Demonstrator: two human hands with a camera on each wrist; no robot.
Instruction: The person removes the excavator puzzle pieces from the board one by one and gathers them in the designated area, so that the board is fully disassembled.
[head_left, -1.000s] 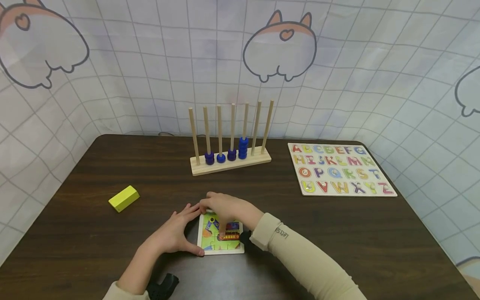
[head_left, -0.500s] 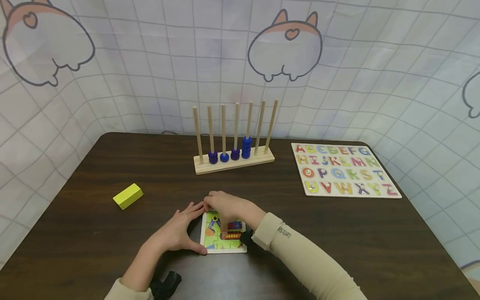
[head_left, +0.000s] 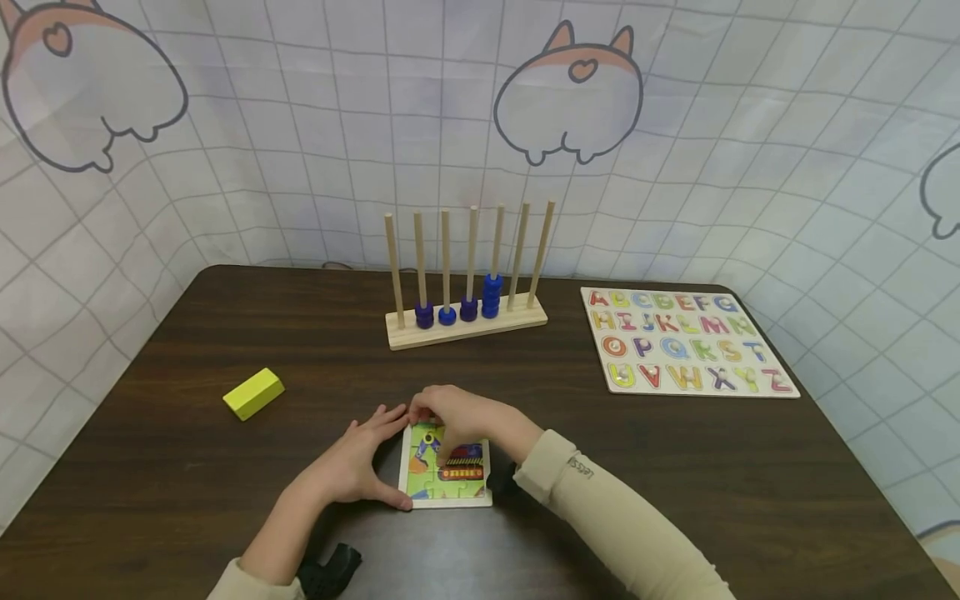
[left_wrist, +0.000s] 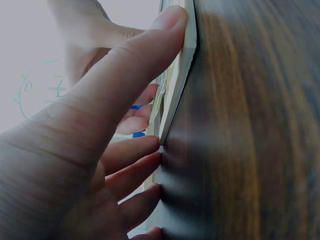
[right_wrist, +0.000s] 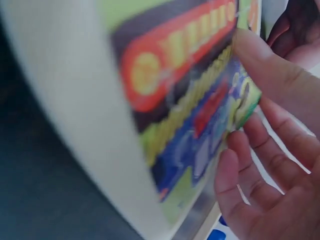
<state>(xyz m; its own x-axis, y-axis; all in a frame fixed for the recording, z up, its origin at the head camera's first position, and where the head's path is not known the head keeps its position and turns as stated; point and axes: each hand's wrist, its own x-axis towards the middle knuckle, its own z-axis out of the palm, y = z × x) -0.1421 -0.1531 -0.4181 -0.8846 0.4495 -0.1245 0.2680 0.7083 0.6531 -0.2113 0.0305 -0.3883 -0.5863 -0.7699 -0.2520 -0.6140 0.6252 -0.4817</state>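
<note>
I'm seeing the L hand (head_left: 351, 465) bracing the white-framed green jigsaw (head_left: 448, 475) on the dark wood-grain worktop's (head_left: 637, 500) near side, fingers spread; R hand (head_left: 474, 418) is pinching its tilted far-left piece (right_wrist: 246, 101). Other visible pcs are sitting flush; prob. just that one's needing seating.

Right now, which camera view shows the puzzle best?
The head view: most of the puzzle shows, though the right hand covers part. Right wrist gives a blurred close-up of one portion; left wrist, mainly its edge.
</note>
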